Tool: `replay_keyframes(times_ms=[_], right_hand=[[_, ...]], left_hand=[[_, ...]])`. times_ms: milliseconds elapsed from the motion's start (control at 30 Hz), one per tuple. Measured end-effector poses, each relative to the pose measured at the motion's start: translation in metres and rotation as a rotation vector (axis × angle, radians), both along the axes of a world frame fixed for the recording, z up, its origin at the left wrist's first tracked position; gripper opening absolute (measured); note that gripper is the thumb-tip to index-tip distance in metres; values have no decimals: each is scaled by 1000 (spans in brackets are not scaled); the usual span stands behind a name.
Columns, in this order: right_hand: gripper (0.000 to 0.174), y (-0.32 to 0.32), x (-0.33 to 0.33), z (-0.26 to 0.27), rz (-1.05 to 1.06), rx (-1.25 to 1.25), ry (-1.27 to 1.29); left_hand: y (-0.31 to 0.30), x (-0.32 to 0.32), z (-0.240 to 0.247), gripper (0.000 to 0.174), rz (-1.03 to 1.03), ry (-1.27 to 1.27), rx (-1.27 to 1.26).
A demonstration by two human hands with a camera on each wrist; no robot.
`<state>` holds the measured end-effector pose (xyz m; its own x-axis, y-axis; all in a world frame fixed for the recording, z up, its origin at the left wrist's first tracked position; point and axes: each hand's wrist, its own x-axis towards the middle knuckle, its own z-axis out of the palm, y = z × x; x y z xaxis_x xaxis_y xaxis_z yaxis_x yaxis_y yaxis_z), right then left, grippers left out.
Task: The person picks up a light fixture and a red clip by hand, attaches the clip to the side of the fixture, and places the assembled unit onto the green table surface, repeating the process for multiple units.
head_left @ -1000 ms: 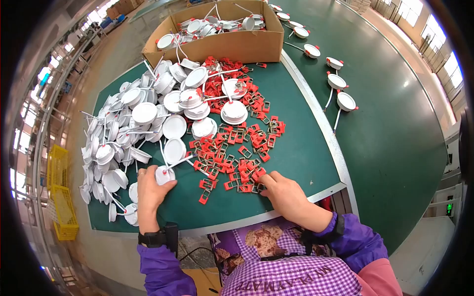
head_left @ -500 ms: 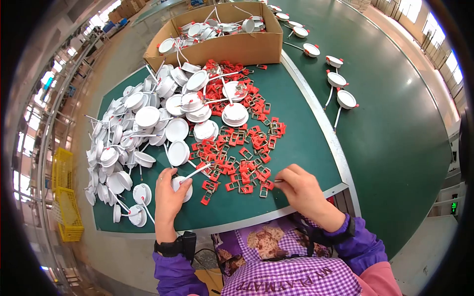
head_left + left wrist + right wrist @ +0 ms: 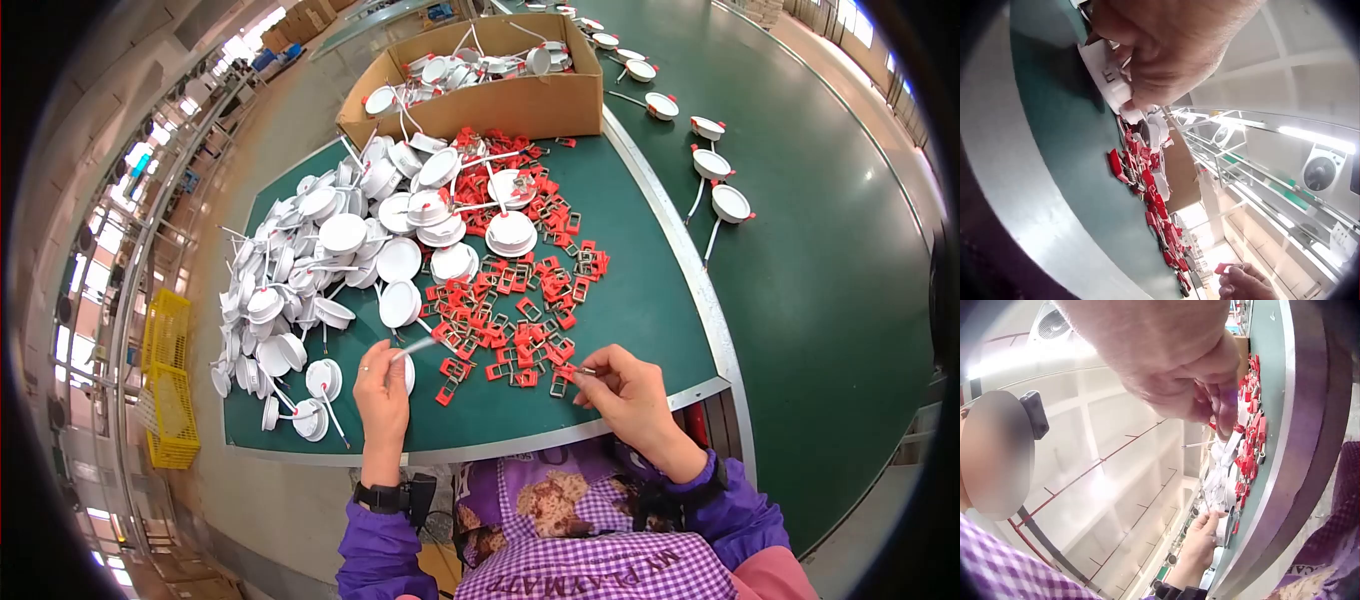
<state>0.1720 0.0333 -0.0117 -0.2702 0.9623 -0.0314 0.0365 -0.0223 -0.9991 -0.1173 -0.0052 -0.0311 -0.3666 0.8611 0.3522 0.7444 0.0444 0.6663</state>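
My left hand [image 3: 383, 405] grips a round white downlight [image 3: 408, 374] by its sides near the table's front edge. A white cable sticks out past the fingers toward the red clips. Its white side wall [image 3: 1107, 78] shows close over the green top in the left wrist view. My right hand [image 3: 636, 398] pinches a small red spring clip [image 3: 1222, 267] between thumb and fingertips, at the right end of a loose heap of red clips [image 3: 500, 330]. In the right wrist view, my right hand [image 3: 1179, 369] hides most of what its fingertips hold.
A large pile of white downlights [image 3: 330, 240] covers the table's left side. Behind it stands a cardboard box [image 3: 480, 110] of more downlights. A metal strip [image 3: 670, 240] divides the table from a green belt [image 3: 810, 250] bearing a row of clipped downlights. Yellow crates [image 3: 172, 400] stand at left.
My left hand has drawn the downlight right, away from the pile. My right hand has come back from the clip heap with a clip pinched. The head view has shifted.
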Motion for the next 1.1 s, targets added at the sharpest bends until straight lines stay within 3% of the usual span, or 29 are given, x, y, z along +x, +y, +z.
replay_keyframes(times_ms=[67, 167, 233, 300, 433, 467, 500, 567, 600, 667, 767, 833, 1100], right_hand=[[10, 0, 0, 1, 16, -20, 33], [10, -1, -2, 2, 5, 19, -17], [9, -2, -4, 2, -45, -7, 103], [9, -3, -4, 7, -34, -55, 155], [9, -7, -8, 14, -23, -116, 294], [9, -7, -9, 15, -24, -107, 291], [9, -7, -10, 15, -29, -116, 322], [9, -7, -11, 16, -36, -120, 351], [9, -7, -11, 15, -38, -129, 351], [9, -8, -12, 14, -45, -138, 343], [10, -12, -12, 12, -64, -48, 205], [10, -14, -13, 14, -87, 180, -8], [13, -23, -17, 16, -44, 434, -276]], left_hand=[[-3, 2, 6, 17, 60, -61, 67], [-9, 9, 23, 29, 143, -474, 94], [-11, 31, 39, 34, 87, -529, 126], [-11, 63, 57, 38, -27, -1116, 74], [-14, 101, 48, 37, -223, -1848, -197], [-14, 111, 45, 37, -179, -1898, -238], [-16, 114, 40, 41, -212, -1884, -252], [-19, 107, 18, 40, -473, -2013, -184], [-18, 112, 23, 40, -480, -2017, -184], [-17, 127, 38, 29, -227, -1636, -179], [-24, 128, 27, 22, -279, -1576, -177], [-27, 131, 23, 25, -286, -1591, -136], [-32, 130, 16, 31, -291, -1307, 54]])
